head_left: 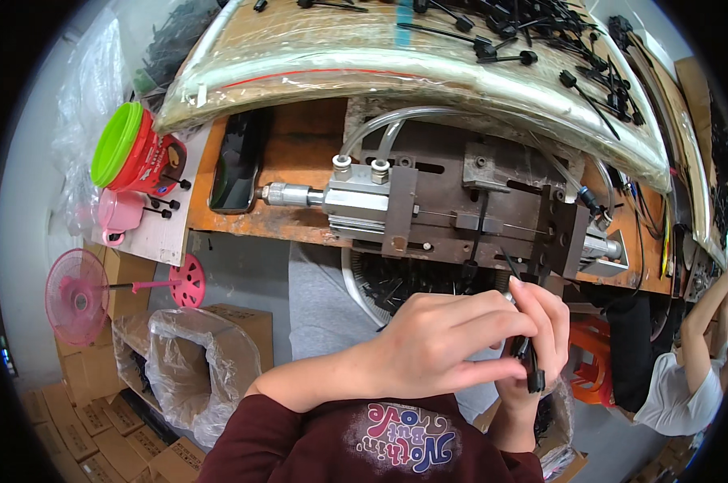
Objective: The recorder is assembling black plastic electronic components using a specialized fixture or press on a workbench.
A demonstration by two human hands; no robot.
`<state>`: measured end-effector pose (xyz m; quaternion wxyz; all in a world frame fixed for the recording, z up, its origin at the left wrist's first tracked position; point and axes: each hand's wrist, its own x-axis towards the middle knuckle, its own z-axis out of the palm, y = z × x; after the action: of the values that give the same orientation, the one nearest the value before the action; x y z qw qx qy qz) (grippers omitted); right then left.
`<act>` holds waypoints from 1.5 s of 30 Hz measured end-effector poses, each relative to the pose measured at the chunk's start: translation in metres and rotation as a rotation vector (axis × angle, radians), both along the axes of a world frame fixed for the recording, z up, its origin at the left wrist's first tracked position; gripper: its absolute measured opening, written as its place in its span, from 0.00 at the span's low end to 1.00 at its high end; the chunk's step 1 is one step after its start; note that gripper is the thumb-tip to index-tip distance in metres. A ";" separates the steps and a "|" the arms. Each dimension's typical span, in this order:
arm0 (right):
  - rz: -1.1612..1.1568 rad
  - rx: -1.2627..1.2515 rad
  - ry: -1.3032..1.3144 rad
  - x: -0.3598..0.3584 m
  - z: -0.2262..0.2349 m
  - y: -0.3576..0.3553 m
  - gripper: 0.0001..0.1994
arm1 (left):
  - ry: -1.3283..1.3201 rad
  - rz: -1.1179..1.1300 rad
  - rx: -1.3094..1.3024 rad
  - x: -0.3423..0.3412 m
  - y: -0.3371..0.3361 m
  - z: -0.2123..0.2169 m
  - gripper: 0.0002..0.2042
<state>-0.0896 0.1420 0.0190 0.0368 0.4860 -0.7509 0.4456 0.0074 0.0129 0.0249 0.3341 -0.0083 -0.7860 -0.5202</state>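
Note:
My left hand reaches across my front, its fingers bent and its thumb against a slim black plastic rod with a knobbed end. My right hand is curled around the same black piece, and its fingers partly hide how many rods are there. Just beyond both hands stands a metal clamping fixture with a pneumatic cylinder. Another black rod lies across that fixture, knob toward me. Below the bench edge, a round container of black parts sits at my lap, partly covered by my left hand.
Many black rods lie on a plastic-wrapped board behind the fixture. At left are a black tray, a red-and-green bucket, a pink cup and a pink fan. Another person's arm shows at right, near an orange stool.

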 end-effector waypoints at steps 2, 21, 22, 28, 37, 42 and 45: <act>0.045 -0.014 -0.022 -0.002 -0.002 -0.002 0.23 | 0.003 0.000 0.029 0.001 -0.002 -0.003 0.16; -0.082 -0.368 -0.439 -0.003 -0.012 0.001 0.15 | -0.055 0.220 -0.250 0.011 -0.005 -0.012 0.16; -0.085 -0.404 -0.464 -0.003 -0.012 0.000 0.14 | -0.090 0.252 -0.308 0.010 -0.007 -0.012 0.16; -0.056 -0.379 -0.372 -0.009 -0.017 0.003 0.12 | -0.207 0.375 -0.612 0.000 -0.010 -0.027 0.15; -0.114 -0.316 -0.079 -0.010 -0.016 0.010 0.13 | -0.308 0.375 -0.669 -0.007 -0.015 -0.024 0.11; -0.201 -0.218 0.223 -0.012 -0.010 0.010 0.10 | -0.339 0.383 -0.680 -0.005 -0.013 -0.024 0.10; -0.239 -0.159 0.402 -0.015 -0.008 0.007 0.08 | -0.293 0.367 -0.654 -0.004 -0.018 -0.023 0.16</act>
<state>-0.1044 0.1489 0.0107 0.2762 0.4682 -0.7432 0.3901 0.0035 -0.0051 0.0021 0.2856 0.1005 -0.9378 -0.1701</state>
